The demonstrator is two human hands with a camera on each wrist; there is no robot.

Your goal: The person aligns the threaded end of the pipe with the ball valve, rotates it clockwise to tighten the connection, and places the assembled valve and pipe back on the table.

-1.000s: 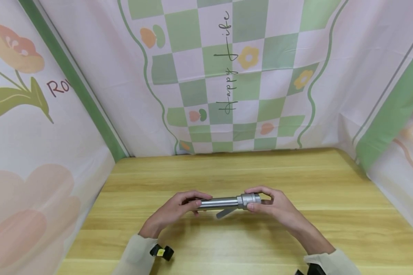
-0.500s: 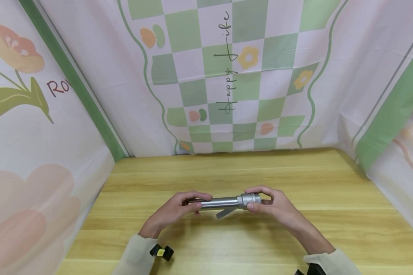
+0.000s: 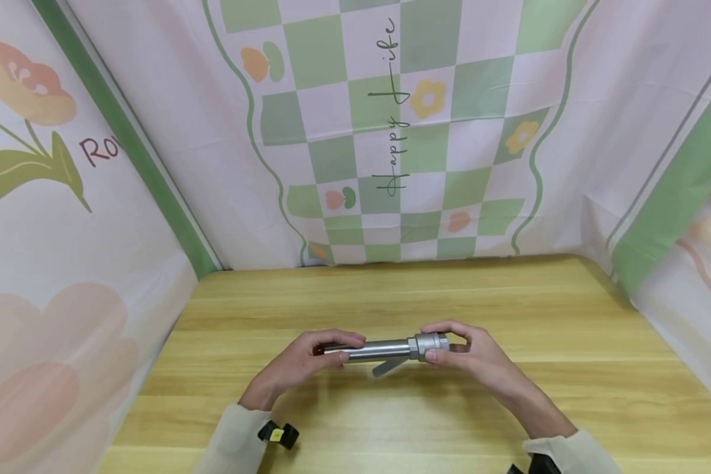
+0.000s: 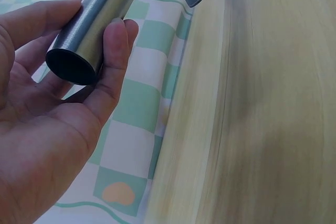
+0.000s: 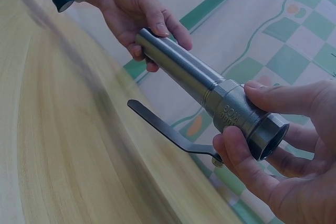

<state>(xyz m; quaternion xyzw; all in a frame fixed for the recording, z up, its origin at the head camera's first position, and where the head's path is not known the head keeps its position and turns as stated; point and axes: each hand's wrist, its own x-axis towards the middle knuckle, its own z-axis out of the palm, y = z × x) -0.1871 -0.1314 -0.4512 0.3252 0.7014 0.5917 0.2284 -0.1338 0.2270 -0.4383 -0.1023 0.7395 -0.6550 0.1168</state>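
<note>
My left hand (image 3: 299, 362) holds a smooth steel pipe (image 3: 382, 350) near its left end, thumb on the near side and fingers on the far side. In the left wrist view the round open end of the pipe (image 4: 97, 22) faces the camera. The pipe's other end meets a metal ball valve (image 5: 231, 106) with raised lettering on its body. Fingers and thumb of my right hand (image 3: 482, 355) grip that valve body. A flat grey lever handle (image 5: 157, 124) sticks out from the valve, angled down and back beneath the pipe. Both hands keep the assembly roughly level above the table.
The light wood table (image 3: 379, 421) stretches beneath both hands. Behind it hangs a green-and-white checked curtain (image 3: 426, 151), with a floral curtain (image 3: 83, 250) along the left side. A black wrist camera (image 3: 280, 434) sits on the left sleeve.
My left fingers and thumb have shifted slightly on the pipe, and more of its left end shows between them. The right hand, valve and lever look unmoved.
</note>
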